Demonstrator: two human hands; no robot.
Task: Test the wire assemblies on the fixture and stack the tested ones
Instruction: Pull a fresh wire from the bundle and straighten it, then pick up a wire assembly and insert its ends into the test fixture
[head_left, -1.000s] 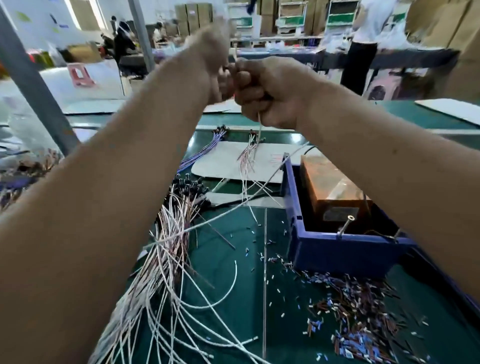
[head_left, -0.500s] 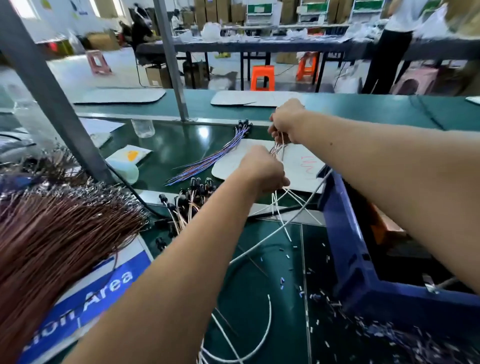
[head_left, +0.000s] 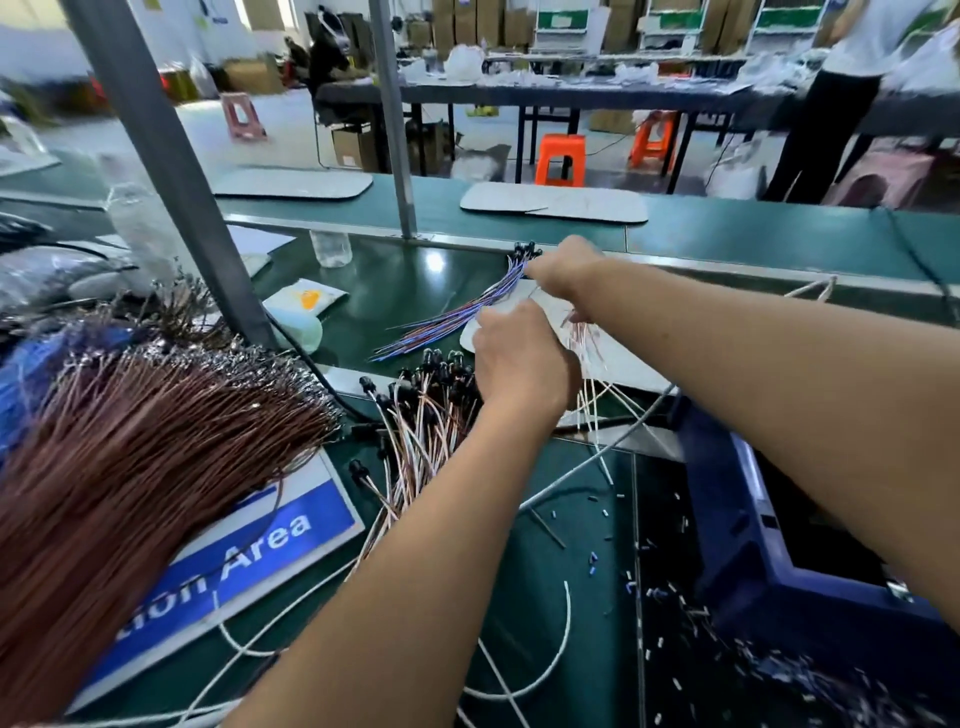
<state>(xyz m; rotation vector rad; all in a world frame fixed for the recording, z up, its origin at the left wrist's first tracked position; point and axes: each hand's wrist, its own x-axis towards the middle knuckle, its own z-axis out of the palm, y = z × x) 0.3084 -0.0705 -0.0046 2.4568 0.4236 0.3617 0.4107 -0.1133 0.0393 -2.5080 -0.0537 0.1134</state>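
A thin bunch of pink-and-white wire assemblies (head_left: 586, 347) hangs over a white pad (head_left: 631, 370) at the far side of the green bench. My right hand (head_left: 562, 271) reaches out over the pad and pinches the top of the bunch. Just nearer, my left hand (head_left: 520, 359) is curled with its back to me beside the same wires, seemingly gripping them, though its fingertips are hidden. To the left of the pad lie a purple-and-blue wire bundle (head_left: 448, 318) and a pile of assemblies with black connectors (head_left: 422, 400).
A big sheaf of brown wires (head_left: 130, 447) fills the left, over a blue "Area" sign (head_left: 270, 535). A dark blue bin (head_left: 753, 525) stands at right. Loose white wires (head_left: 524, 680) and cut scraps (head_left: 670, 618) litter the mat. A grey post (head_left: 171, 171) rises at left.
Both hands dropped from a raised, clenched-together position down and forward to the white pad, carrying the wires. My view swung left, bringing the brown sheaf and the sign into sight.
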